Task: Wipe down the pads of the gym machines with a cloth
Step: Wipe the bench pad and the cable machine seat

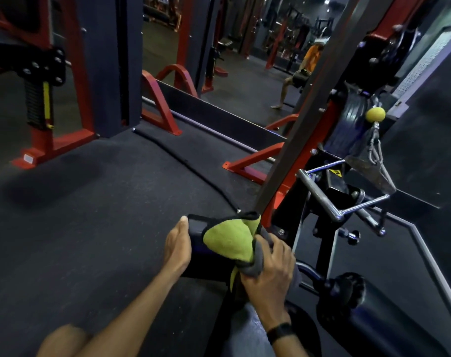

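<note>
A black roller pad (197,251) of a cable machine lies low in the middle of the head view. A yellow-green and grey cloth (231,240) is draped over its top and right side. My right hand (268,269) grips the bunched grey part of the cloth against the pad's right end. My left hand (176,247) rests flat against the pad's left end, fingers straight. A second black roller pad (348,302) sits to the lower right, bare.
A chrome V-handle (340,202) hangs by a cable with a yellow ball (375,114) at the right. A dark slanted post (304,117) rises above the pad. Red machine frames (64,135) stand left. A mirror (245,60) reflects a person. Black rubber floor (90,202) spreads left.
</note>
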Tool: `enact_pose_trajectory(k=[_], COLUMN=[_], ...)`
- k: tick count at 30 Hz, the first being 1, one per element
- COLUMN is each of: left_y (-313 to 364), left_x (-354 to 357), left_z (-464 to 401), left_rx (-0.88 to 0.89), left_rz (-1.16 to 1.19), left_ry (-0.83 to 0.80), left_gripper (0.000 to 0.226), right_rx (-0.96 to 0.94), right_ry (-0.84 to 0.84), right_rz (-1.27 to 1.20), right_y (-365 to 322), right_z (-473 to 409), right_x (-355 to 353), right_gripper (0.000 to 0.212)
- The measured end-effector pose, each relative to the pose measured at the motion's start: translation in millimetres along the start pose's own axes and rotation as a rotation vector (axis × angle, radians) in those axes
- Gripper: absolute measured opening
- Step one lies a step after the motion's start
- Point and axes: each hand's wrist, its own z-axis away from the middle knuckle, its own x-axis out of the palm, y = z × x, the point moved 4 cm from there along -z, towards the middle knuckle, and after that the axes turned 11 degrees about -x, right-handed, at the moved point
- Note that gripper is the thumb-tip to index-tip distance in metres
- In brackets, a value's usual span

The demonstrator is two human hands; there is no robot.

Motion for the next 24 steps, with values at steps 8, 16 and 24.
enact_pose_trajectory(k=[8,16,24], left_y=[-8,-13,-13], left_x=[2,4,-2], left_z=[-5,4,7], left_rx=[-0.016,-0.105,0.091], left_rz=[0.049,0.487,-0.011], left_ry=[0.085,-0.063,0.133], left_gripper=[0.059,0.024,0.041], right_rx=[0.123,-0.190,-0.083], right_ry=[-0.510,-0.308,-0.098], right_rz=[0.297,-0.014,0.058], right_y=[-44,-93,3], right_z=[-93,-47,-28], right_x=[51,44,2], right_gripper=[0.044,0.049,0.059])
